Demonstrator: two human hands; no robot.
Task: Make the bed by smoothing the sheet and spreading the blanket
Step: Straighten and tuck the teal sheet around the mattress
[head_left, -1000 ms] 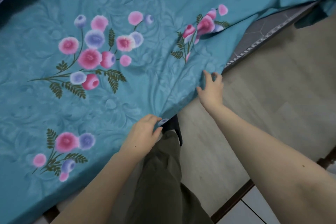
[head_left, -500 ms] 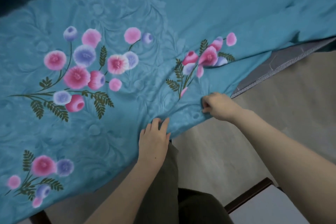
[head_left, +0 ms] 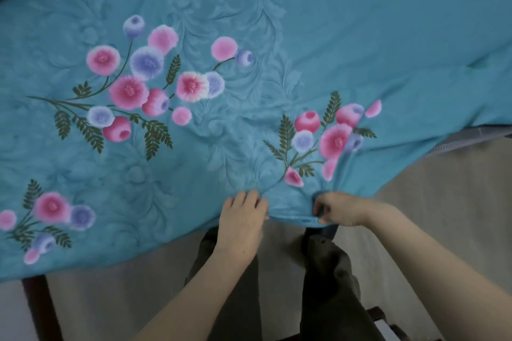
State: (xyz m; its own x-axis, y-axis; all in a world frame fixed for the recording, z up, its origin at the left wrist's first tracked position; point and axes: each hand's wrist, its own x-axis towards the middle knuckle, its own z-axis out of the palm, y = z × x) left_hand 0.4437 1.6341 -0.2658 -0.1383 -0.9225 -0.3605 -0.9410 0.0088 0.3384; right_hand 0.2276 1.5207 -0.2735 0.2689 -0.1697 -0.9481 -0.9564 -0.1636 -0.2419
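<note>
A: Where is it?
B: The teal quilted floral blanket (head_left: 277, 36) lies spread left of the exposed grey mattress edge (head_left: 471, 139). The left grip (head_left: 241, 220) and right grip (head_left: 341, 212) are both clamped on its hem.
A: Advice?
B: Probably pull evenly toward that edge, keeping low.

Now the right hand (head_left: 339, 209) grips the blanket (head_left: 277, 36) near the left hand (head_left: 241, 220).

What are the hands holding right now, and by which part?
Both the left hand and the right hand grip the teal floral blanket by its near edge.
</note>
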